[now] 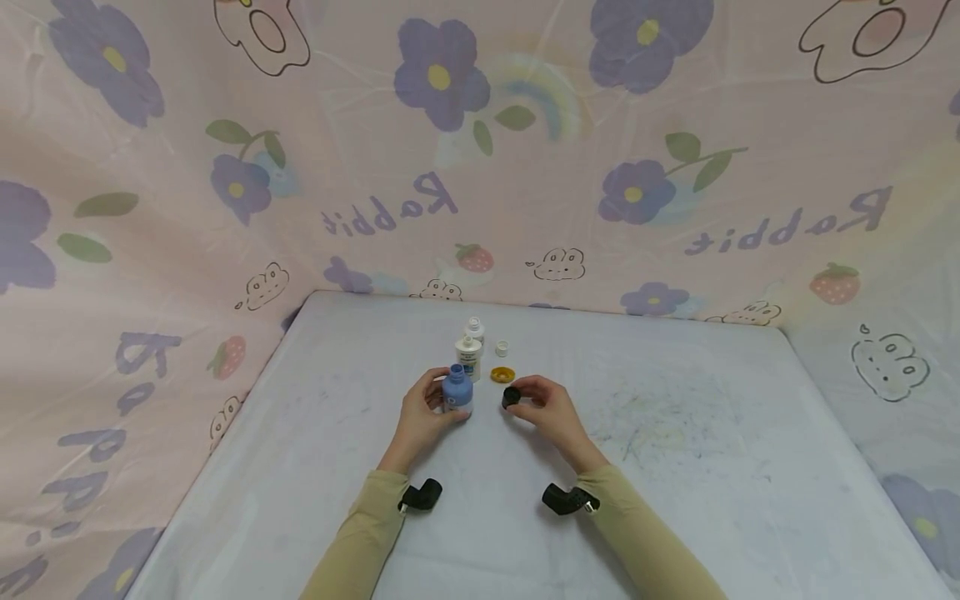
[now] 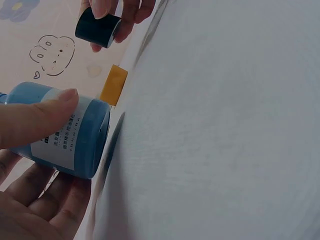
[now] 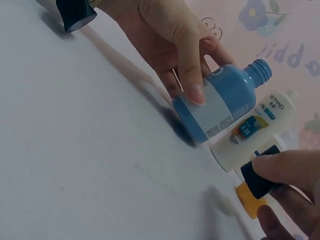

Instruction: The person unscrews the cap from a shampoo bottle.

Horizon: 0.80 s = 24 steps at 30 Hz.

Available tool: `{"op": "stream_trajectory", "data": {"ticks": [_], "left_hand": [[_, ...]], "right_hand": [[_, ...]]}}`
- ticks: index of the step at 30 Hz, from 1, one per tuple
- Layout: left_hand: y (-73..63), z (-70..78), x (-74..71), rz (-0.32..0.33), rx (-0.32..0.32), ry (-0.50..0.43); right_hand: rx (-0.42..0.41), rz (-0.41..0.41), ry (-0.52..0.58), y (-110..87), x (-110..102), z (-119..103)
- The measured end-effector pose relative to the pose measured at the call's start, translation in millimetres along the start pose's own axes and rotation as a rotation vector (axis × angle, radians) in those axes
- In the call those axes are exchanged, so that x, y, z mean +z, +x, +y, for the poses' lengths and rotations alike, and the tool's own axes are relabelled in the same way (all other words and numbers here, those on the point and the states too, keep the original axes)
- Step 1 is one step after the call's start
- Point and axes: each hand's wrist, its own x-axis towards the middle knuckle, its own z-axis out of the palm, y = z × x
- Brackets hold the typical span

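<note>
In my left hand [image 1: 422, 415] I grip a blue bottle [image 1: 457, 392] with a white label, thumb on one side and fingers on the other. Its threaded neck is uncapped, and the bottle stands upright, close over the table. My right hand [image 1: 551, 414] pinches a black cap [image 1: 512, 397] between thumb and fingers, a short way to the right of the bottle. Behind the blue bottle stands a white bottle [image 3: 255, 131] with a printed label, partly covered by it in the right wrist view. A yellow cap [image 1: 502, 375] lies on the table just beyond the black cap.
A second, smaller white bottle [image 1: 475, 327] stands behind the first. Right of it lies a small white cap [image 1: 502, 348]. The table [image 1: 675, 400] has a pale cloth with faint smudges on the right. Patterned fabric [image 1: 525, 208] hangs around its back and sides.
</note>
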Motion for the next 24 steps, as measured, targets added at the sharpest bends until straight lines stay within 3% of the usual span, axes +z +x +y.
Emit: {"op": "stream_trajectory", "data": {"ticks": [9,17,24], "left_hand": [[1.2,-0.1,3.6,0.006,-0.037,0.018],[2.1,-2.0,5.0,-0.001,-0.025,0.014],[2.9,-1.9,5.9,-0.001,-0.017,0.010]], "right_hand": [[-0.044,-0.038,-0.022,6.9,3,9],[-0.015,-0.030,-0.078,8.0,6,12],[-0.042,-0.029,-0.106,8.1,11,9]]}}
